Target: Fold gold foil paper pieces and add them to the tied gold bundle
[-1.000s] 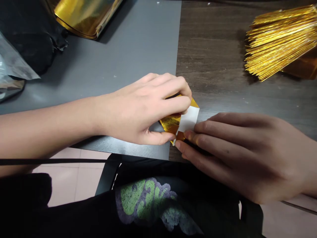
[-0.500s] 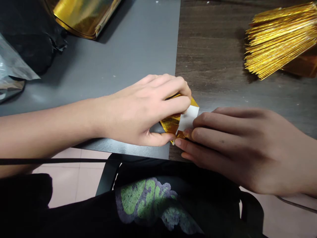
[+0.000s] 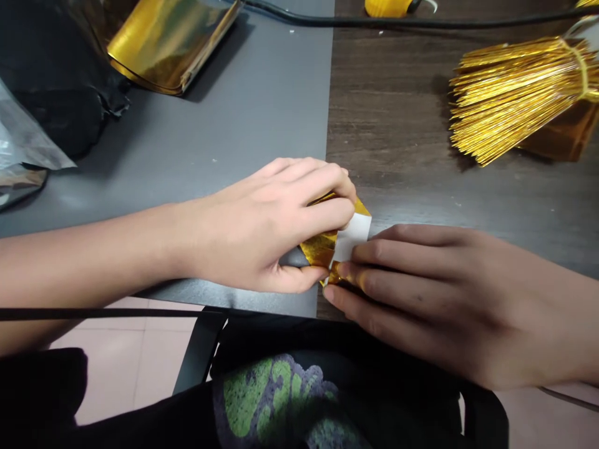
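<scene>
A gold foil paper with a white face [image 3: 352,238] lies partly folded near the table's front edge. My left hand [image 3: 281,224] is closed over its left side, fingertips bent on the top and thumb at the lower corner. From the right, my right hand [image 3: 440,293] pinches the lower edge, where a narrow gold flap shows between its fingertips and my left thumb. Much of the paper is hidden beneath both hands.
At the back right lies a tied bundle of gold strips [image 3: 515,93]. A gold foil stack [image 3: 168,43] and a black bag [image 3: 47,75] are at the back left. A black cable [image 3: 299,20] crosses the back, near a yellow object [image 3: 387,7].
The view has shifted, so the table and hands sit lower and the cable shows. My right fingers have moved slightly left along the paper's lower edge; my left hand keeps its hold.
</scene>
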`<state>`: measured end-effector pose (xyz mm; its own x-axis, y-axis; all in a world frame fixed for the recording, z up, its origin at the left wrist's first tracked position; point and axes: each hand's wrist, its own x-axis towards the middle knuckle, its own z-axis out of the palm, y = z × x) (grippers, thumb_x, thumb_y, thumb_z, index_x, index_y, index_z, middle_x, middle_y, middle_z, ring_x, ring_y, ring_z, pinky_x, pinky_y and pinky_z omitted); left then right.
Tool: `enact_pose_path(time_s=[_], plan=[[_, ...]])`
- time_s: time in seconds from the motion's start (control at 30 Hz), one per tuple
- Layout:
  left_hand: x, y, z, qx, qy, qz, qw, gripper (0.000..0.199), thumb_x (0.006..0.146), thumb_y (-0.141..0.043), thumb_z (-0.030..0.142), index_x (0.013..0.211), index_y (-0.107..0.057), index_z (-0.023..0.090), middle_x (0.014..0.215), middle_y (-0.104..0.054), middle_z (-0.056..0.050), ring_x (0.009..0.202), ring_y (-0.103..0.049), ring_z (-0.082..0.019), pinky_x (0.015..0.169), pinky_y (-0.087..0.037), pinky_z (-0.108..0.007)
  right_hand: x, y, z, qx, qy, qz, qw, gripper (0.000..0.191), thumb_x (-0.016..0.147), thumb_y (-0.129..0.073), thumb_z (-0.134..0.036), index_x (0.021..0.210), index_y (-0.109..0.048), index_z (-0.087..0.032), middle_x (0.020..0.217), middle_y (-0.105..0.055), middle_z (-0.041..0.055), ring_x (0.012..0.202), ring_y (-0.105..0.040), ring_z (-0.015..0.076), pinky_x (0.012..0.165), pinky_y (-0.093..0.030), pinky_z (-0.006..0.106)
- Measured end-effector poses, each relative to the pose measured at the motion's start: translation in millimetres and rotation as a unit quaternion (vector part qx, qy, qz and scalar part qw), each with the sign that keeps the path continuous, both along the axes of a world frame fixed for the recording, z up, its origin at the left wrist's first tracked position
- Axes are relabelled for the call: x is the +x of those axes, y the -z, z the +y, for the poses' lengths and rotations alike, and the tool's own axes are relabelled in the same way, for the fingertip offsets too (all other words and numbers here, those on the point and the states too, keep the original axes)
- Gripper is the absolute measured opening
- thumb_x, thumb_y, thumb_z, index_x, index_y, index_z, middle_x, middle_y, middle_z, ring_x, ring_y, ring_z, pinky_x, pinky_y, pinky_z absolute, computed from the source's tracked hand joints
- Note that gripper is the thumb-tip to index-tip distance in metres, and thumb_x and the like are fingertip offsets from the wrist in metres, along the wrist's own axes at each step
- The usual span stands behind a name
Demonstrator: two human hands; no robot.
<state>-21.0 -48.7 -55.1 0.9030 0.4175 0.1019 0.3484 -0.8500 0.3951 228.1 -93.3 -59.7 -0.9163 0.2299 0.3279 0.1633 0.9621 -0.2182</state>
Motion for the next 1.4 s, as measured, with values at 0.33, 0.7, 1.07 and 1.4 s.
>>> enact_pose_path(time_s=[0.33, 0.7, 1.07, 1.4], plan=[[1, 2.6, 0, -0.039, -0.007, -0.033, 0.999, 0.027, 0.088, -0.066, 0.038, 0.109, -0.063, 0.022, 0.133, -0.061, -0.012, 0.13, -0.055, -0.038, 0.109, -0.044, -0.058, -1, -3.5, 12, -0.071, 0.004, -0.029, 0.997, 0.028, 0.108, -0.045, -0.025, 0.111, -0.072, -0.019, 0.098, -0.069, 0.007, 0.099, -0.06, 0.0234, 0.077, -0.047, 0.038], [-4, -1.5, 7, -0.025, 0.036, 0.015, 0.999, 0.027, 0.093, -0.063, 0.038, 0.113, -0.057, 0.019, 0.14, -0.056, -0.015, 0.144, -0.043, -0.035, 0.118, -0.035, -0.054, 4, -10.1, 32, -0.107, -0.055, -0.03, 0.992, 0.029, 0.108, -0.047, -0.024, 0.106, -0.075, -0.02, 0.104, -0.072, 0.0078, 0.103, -0.062, 0.0214, 0.087, -0.05, 0.039], [-7, -5.5, 13, -0.012, 0.049, 0.013, 0.999, 0.021, 0.088, -0.065, 0.032, 0.106, -0.06, 0.021, 0.132, -0.049, -0.013, 0.129, -0.045, -0.031, 0.109, -0.042, -0.048, 16, 2.4, 59, -0.134, 0.006, 0.074, 0.988, 0.034, 0.092, -0.074, -0.045, 0.11, -0.071, -0.017, 0.112, -0.069, 0.0087, 0.106, -0.06, 0.0222, 0.093, -0.048, 0.039], [-9, -11.7, 20, -0.047, 0.045, 0.027, 0.997, 0.036, 0.088, -0.069, 0.034, 0.123, -0.065, 0.025, 0.115, -0.05, -0.01, 0.109, -0.049, -0.025, 0.098, -0.045, -0.042, 21, 7.2, 71, -0.175, -0.016, 0.044, 0.983, 0.021, 0.098, -0.066, -0.029, 0.115, -0.069, -0.017, 0.117, -0.07, 0.0092, 0.112, -0.063, 0.0214, 0.097, -0.053, 0.038]])
